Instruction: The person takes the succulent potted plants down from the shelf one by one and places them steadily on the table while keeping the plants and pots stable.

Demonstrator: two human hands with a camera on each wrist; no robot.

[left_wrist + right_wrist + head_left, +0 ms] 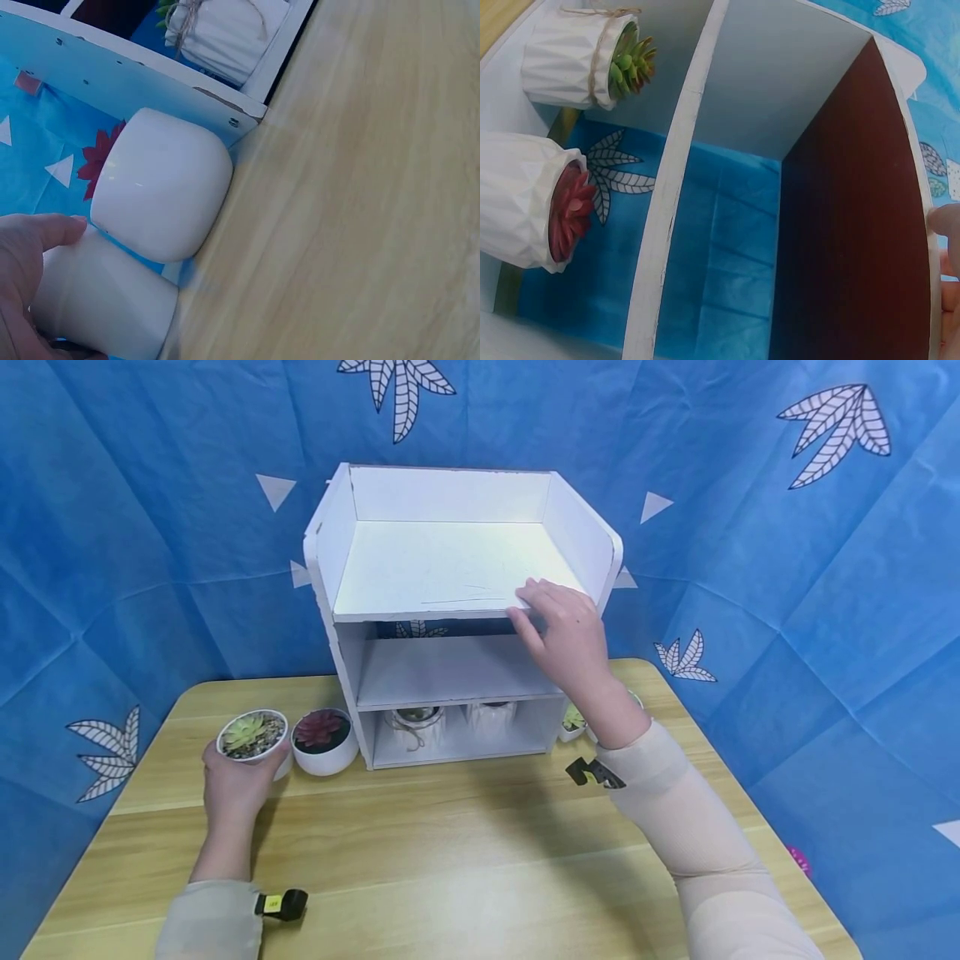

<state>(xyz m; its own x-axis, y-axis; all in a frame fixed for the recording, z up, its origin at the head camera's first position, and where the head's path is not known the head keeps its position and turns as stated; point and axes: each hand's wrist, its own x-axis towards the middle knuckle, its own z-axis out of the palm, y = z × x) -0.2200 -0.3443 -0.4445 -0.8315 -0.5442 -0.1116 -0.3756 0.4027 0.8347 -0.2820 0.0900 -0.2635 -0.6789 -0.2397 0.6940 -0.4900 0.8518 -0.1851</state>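
Note:
My left hand (238, 781) grips a white round pot (105, 296) holding a pale green succulent (251, 732) and pebbles, at the table's left. Right beside it, close to the shelf's left side, stands a white pot (324, 760) with a dark red succulent (100, 157). My right hand (566, 631) rests at the front edge of the white shelf unit's top board (442, 560), fingertips on its surface and thumb by the edge. Inside the lowest compartment sit two ridged white pots, one with a green succulent (630, 67) and twine, one with a red succulent (571, 214).
Small potted plants (573, 720) stand right of the shelf, partly hidden by my right forearm. The middle shelf board (457, 670) spans the unit above the lower pots. A blue patterned cloth (150, 527) hangs behind the wooden table (420, 860).

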